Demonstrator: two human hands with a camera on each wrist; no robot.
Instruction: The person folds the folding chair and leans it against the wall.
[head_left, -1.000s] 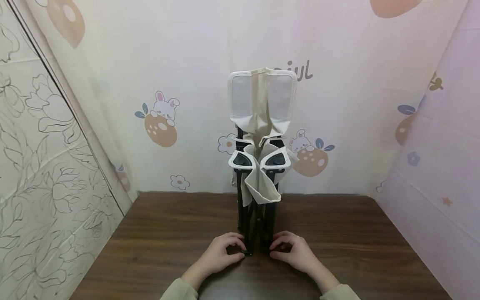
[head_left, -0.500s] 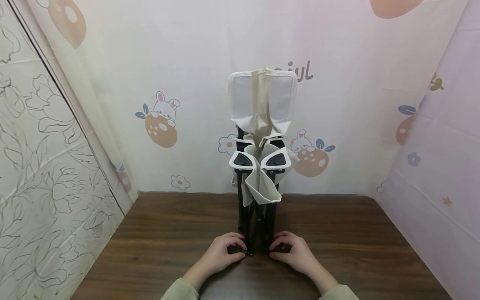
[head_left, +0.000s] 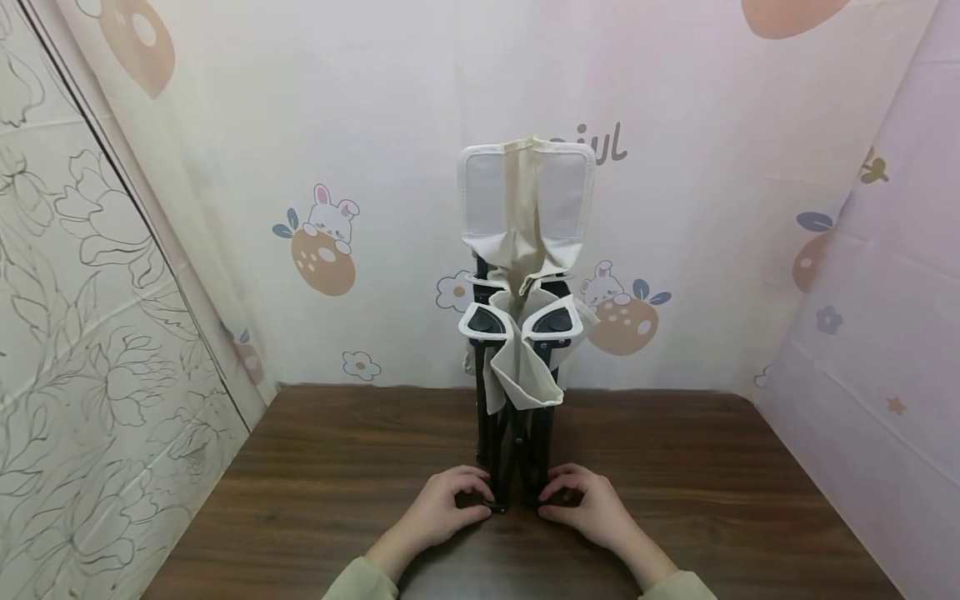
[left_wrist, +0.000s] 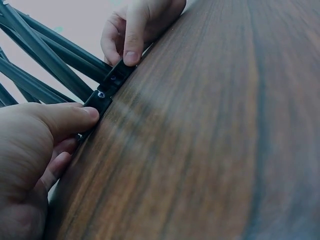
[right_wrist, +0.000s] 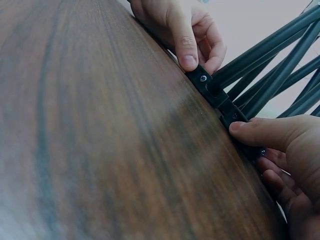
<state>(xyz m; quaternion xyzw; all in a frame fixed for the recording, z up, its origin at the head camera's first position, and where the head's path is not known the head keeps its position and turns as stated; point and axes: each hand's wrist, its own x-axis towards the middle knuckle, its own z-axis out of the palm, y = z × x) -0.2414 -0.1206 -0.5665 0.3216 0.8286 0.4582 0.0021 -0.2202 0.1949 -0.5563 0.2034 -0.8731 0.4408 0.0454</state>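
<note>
A folded-up folding chair [head_left: 525, 367] with cream fabric and black tubular legs stands upright at the middle of the table. Its backrest fabric is at the top, and the seat fabric hangs in folds between the frame's sides. My left hand [head_left: 442, 504] pinches the black plastic foot [left_wrist: 98, 101] at the near left, thumb on its front face and fingers behind. On the near right, my right hand [head_left: 588, 504] holds the neighbouring foot [right_wrist: 234, 114] the same way. Both feet sit low at the tabletop, close beside each other. The crossed legs [right_wrist: 280, 70] rise behind them.
The dark wood-grain table [head_left: 337, 433] spreads around the chair. Behind it hangs a pale curtain [head_left: 390, 108] printed with rabbits and fruit. A flower-patterned panel [head_left: 90, 350] stands along the left, and another pale sheet [head_left: 862, 333] along the right.
</note>
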